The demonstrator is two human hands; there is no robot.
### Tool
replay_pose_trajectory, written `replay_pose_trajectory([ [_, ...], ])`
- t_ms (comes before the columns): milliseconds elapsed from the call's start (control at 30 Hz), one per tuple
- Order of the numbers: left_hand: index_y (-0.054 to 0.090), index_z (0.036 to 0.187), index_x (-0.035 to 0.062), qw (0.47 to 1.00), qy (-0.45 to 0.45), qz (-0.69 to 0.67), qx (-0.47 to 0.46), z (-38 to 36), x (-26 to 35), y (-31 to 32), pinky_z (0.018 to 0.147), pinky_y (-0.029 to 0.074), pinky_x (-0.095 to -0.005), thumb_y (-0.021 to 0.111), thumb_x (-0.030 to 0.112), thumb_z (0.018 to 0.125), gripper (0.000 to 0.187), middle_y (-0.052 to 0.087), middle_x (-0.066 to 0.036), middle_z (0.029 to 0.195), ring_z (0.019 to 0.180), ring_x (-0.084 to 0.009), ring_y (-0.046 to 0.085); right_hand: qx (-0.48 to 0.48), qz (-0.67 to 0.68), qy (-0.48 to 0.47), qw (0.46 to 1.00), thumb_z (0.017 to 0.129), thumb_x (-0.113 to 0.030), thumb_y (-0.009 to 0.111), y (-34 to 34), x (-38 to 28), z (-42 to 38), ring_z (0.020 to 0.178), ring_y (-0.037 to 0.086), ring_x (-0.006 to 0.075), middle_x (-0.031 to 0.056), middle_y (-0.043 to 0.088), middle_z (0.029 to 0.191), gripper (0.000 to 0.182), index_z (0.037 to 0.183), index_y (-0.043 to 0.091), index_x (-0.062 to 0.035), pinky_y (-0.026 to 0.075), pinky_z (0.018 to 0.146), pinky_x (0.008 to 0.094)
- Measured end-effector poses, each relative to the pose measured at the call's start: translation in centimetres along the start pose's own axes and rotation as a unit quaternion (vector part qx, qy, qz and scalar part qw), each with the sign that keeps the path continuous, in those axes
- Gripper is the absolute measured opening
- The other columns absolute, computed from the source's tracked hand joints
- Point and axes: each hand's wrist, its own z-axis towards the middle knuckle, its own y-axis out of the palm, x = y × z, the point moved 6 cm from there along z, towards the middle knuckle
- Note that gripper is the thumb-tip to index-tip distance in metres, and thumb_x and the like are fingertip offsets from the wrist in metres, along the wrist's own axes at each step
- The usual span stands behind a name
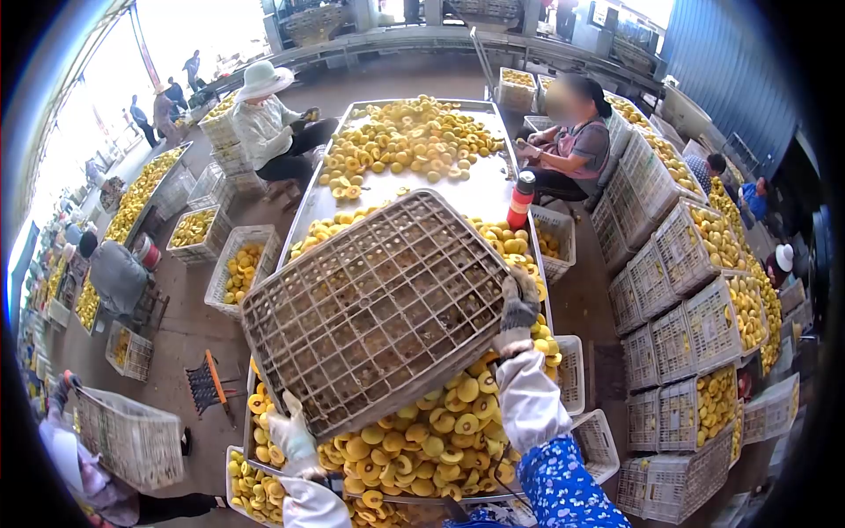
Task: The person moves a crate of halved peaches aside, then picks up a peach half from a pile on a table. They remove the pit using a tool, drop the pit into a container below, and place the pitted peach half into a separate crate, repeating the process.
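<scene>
A large crate [378, 304] with a grid bottom is tilted over the metal table [308, 198], its bottom turned toward me. My right hand [518, 308], in a grey and white glove, grips the crate's right edge. At its lower left corner, my left hand [292, 431] in a pale glove holds the edge. Halved yellow fruit [422, 431] lies heaped under and in front of the crate. More yellow fruit [409, 141] is spread over the far part of the table. A red bottle with a dark cap [521, 201] stands at the table's right edge.
Two seated people [268, 123] [572, 145] flank the table. Stacked crates of fruit [687, 326] line the right side. Single crates [242, 264] stand left of the table, near a folding stool [209, 383]. At the lower left, a person [84, 466] holds a crate [132, 440].
</scene>
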Motion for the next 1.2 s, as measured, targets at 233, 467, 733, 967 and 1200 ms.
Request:
replay_pose_trajectory([
  [233,0.041,0.123,-0.0024,0.941,-0.120,-0.310,-0.068,-11.3,0.6,4.3,0.083,0.046,-0.0351,0.061,0.037,0.087,0.057,0.053,-0.018,0.115,0.094,-0.0231,0.054,-0.172,0.042,-0.038,0.983,0.076,-0.004,0.064,8.4,1.4,10.1,0.081,0.059,0.0118,0.0047,0.065,0.087,0.016,0.092,0.067,-0.0022,0.047,0.074,0.0227],
  [467,0.042,0.125,-0.0040,0.953,-0.161,-0.255,-0.007,-13.1,0.1,7.9,0.078,0.050,-0.0360,0.063,0.040,0.084,0.064,0.055,-0.020,0.116,0.092,-0.0245,0.058,-0.228,0.091,0.056,0.968,0.079,-0.010,0.067,14.9,9.2,13.6,0.080,0.061,0.0148,0.0080,0.065,0.088,0.027,0.104,0.062,-0.0029,0.049,0.074,0.0269],
  [733,0.044,0.127,0.0044,0.939,0.086,-0.300,-0.145,-5.8,-0.6,-0.5,0.080,0.047,-0.0302,0.063,0.032,0.084,0.055,0.057,-0.007,0.107,0.093,-0.0160,0.055,-0.134,-0.258,-0.033,0.956,0.076,-0.048,0.067,8.3,5.4,9.2,0.107,0.053,0.0357,0.0237,0.057,0.111,0.069,0.119,0.046,0.0026,0.042,0.091,0.0389],
  [967,0.043,0.128,0.0012,0.935,0.206,-0.247,-0.153,10.8,6.0,1.6,0.098,0.035,-0.0314,0.064,0.039,0.084,0.062,0.047,-0.015,0.128,0.117,-0.0214,0.046,-0.183,-0.304,0.059,0.933,0.074,-0.051,0.067,6.1,-2.4,-7.9,0.129,0.033,0.0333,0.0269,0.034,0.136,0.097,0.136,0.023,0.0088,0.027,0.106,0.0347],
  [1200,0.062,0.101,0.0049,0.984,0.168,0.039,-0.040,12.3,4.3,3.7,0.080,0.045,-0.0406,0.054,0.062,0.077,0.062,0.065,-0.017,0.095,0.093,-0.0330,0.061,-0.143,-0.197,0.123,0.962,0.075,-0.043,0.070,6.9,-0.3,-7.5,0.117,0.044,0.0321,0.0228,0.041,0.132,0.092,0.136,0.023,0.0056,0.036,0.098,0.0336],
])
